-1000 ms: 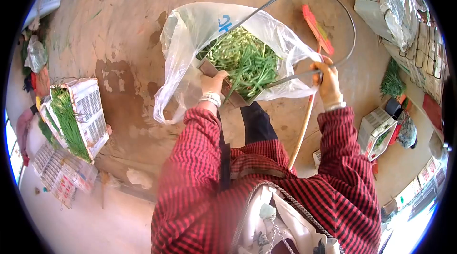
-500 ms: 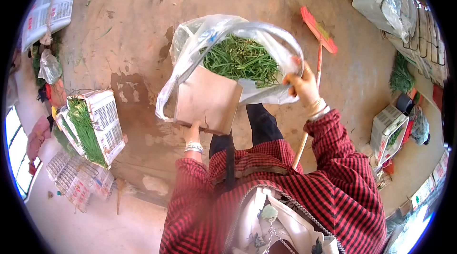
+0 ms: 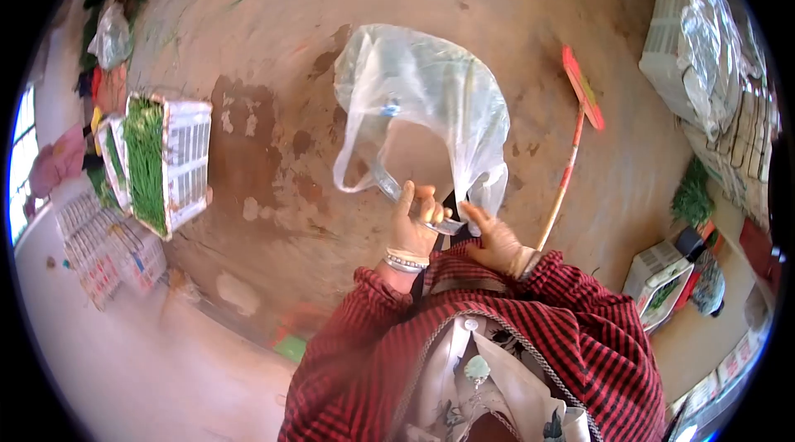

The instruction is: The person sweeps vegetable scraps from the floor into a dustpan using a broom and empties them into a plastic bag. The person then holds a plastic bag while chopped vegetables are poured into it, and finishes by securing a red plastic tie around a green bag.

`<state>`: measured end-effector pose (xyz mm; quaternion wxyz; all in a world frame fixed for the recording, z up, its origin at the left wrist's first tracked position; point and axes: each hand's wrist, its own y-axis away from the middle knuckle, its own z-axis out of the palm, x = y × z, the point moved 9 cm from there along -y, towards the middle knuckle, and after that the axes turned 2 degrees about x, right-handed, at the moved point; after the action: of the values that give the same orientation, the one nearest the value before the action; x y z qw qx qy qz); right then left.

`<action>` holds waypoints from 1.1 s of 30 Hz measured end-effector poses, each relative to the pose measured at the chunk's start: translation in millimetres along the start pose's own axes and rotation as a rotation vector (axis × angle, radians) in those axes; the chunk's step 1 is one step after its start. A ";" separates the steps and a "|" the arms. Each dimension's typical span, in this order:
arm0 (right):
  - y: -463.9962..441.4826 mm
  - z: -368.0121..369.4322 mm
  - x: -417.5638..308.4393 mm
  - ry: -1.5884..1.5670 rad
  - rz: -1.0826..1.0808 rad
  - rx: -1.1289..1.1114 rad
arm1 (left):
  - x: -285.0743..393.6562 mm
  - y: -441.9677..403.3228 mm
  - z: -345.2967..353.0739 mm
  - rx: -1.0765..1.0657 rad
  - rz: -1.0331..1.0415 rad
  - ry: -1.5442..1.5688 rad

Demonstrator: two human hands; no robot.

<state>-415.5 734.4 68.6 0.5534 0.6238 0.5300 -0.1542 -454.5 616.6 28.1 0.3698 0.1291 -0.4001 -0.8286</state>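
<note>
A clear plastic bag (image 3: 422, 82) hangs in front of me, its loop handles drawn toward my body. Through its film only a faint green tint shows; its contents are hard to make out. My left hand (image 3: 418, 218) is closed on a grey band, which runs from the bag's lower opening to my fingers. Close beside it on the right, my right hand (image 3: 495, 239) has its fingers bent together at the gathered edge of the bag. The two hands are nearly touching, just above my dark trousers.
A white crate (image 3: 186, 164) of long green leaves stands at the left. A red broom head (image 3: 583, 87) on a long handle lies to the right. More crates (image 3: 665, 32) with foil stand at the upper right, and another crate (image 3: 658, 280) is at the lower right.
The flat brown box has left my left hand and is out of sight. The bag's mouth has closed over the cut greens. Both hands have come together near my body.
</note>
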 end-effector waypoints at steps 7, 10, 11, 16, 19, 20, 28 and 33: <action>95.8 -40.5 265.1 0.366 0.699 0.381 | 19.5 90.7 -81.1 0.201 0.186 0.058; 104.3 -14.9 304.3 -0.534 1.032 0.468 | 21.3 126.0 -105.3 0.175 0.226 0.096; 97.0 -20.7 315.3 -0.515 1.024 0.523 | 26.5 143.5 -117.6 0.193 0.275 0.103; 42.7 -60.1 251.2 -0.499 0.920 0.376 | 6.7 206.3 -209.6 0.281 0.420 0.293; -9.4 -81.5 198.3 -0.238 0.701 0.275 | -34.6 241.8 -263.3 0.435 0.538 0.451; -23.8 -89.5 179.6 -0.127 0.576 0.235 | -52.0 248.4 -271.4 0.448 0.567 0.496; -113.9 -10.8 -21.1 0.411 0.057 -0.055 | -174.5 307.5 -352.2 0.736 0.888 0.957; -107.4 129.3 -42.6 0.486 -0.047 -0.324 | -264.6 340.4 -389.8 0.915 0.927 1.244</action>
<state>-470.5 584.4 1.2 0.4989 0.5334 0.6791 0.0737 101.1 446.5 12.5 0.7290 0.5145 -0.4303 -0.1367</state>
